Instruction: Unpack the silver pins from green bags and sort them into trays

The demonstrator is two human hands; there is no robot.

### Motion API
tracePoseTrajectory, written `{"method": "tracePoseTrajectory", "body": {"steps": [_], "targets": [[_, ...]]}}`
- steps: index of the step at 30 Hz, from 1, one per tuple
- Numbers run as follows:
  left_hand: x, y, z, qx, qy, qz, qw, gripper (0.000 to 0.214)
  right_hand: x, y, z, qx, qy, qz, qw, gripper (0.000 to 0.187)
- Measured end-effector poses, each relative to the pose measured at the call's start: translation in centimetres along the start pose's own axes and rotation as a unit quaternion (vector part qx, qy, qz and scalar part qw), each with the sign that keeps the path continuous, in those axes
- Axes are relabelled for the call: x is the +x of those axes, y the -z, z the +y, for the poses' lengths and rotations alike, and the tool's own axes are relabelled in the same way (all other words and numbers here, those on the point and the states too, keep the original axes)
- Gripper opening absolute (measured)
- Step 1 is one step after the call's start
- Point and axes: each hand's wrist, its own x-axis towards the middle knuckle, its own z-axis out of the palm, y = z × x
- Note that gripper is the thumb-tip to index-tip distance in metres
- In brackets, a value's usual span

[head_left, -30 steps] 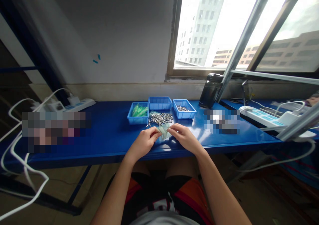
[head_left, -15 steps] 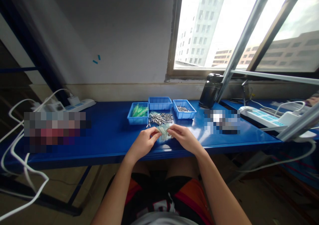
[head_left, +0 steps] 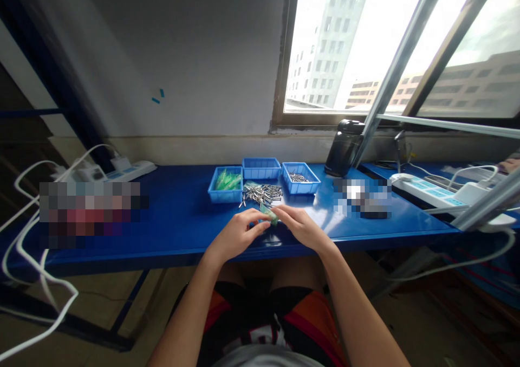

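Observation:
Between my two hands, above the front of the blue table, is a small clear greenish plastic bag. My left hand is closed on its left side, thumb and fingers pinching it. My right hand holds the other side with its fingertips. The bag looks folded or bunched, and its contents are partly hidden by the fingers. Just beyond the hands lies a loose pile of metal screws. A blue bin with green plastic pieces stands to the left of the pile.
Another blue bin holds small metal parts, and a third blue bin stands behind the pile. At the right are a black bottle and a white power strip. White cables hang over the table's left end.
My hands have drawn closer together, and the bag, flatter and spread between them before, is now more bunched. The bins and the screw pile stay in place.

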Motion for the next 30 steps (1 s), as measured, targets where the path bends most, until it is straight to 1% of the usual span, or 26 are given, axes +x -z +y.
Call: {"method": "tracePoseTrajectory", "body": {"steps": [4, 6, 8, 10, 12, 15, 16, 19, 21, 25, 28, 30], "targets": [[0.0, 0.0, -0.3, -0.001, 0.0, 0.005, 1.0, 0.03, 0.0, 0.1, 0.2, 0.033, 0.009, -0.049, 0.998, 0.029], [0.0, -0.1, -0.5, -0.002, 0.012, 0.025, 1.0, 0.03, 0.0, 0.0, 0.4, 0.046, 0.012, -0.039, 0.998, 0.026], [0.0, -0.2, -0.6, -0.008, 0.035, 0.065, 0.997, 0.031, 0.0, -0.1, 0.7, 0.061, 0.006, -0.016, 0.998, 0.025], [0.1, -0.3, -0.7, -0.016, 0.056, 0.1, 0.993, 0.037, 0.0, -0.2, 0.9, 0.076, -0.002, -0.007, 0.997, 0.024], [0.1, -0.3, -0.7, -0.02, 0.06, 0.094, 0.994, 0.037, 0.0, -0.3, 1.1, 0.084, -0.007, -0.013, 0.996, 0.023], [0.1, -0.1, -0.7, -0.013, 0.053, 0.058, 0.997, 0.026, 0.1, -0.3, 1.2, 0.07, -0.008, -0.002, 0.998, 0.022], [0.1, -0.1, -0.7, -0.008, 0.049, 0.059, 0.997, 0.026, 0.1, -0.3, 1.2, 0.057, -0.005, 0.012, 0.998, 0.022], [0.1, -0.1, -0.9, 0.022, 0.038, 0.096, 0.994, 0.025, 0.1, -0.3, 1.1, 0.01, 0.01, 0.055, 0.998, 0.022], [0.1, -0.2, -1.0, 0.026, 0.04, 0.095, 0.994, 0.025, 0.1, -0.3, 1.1, 0.002, 0.005, 0.054, 0.999, 0.023], [0.0, -0.2, -0.9, -0.01, 0.064, 0.06, 0.996, 0.023, 0.0, -0.3, 1.1, 0.073, -0.025, 0.019, 0.997, 0.027], [0.0, -0.2, -0.9, -0.033, 0.061, 0.075, 0.995, 0.018, 0.0, -0.2, 1.0, 0.113, -0.03, 0.023, 0.993, 0.031], [0.0, -0.2, -0.9, -0.041, 0.061, 0.094, 0.993, 0.022, 0.0, -0.1, 0.8, 0.107, -0.029, 0.037, 0.993, 0.032]]}}
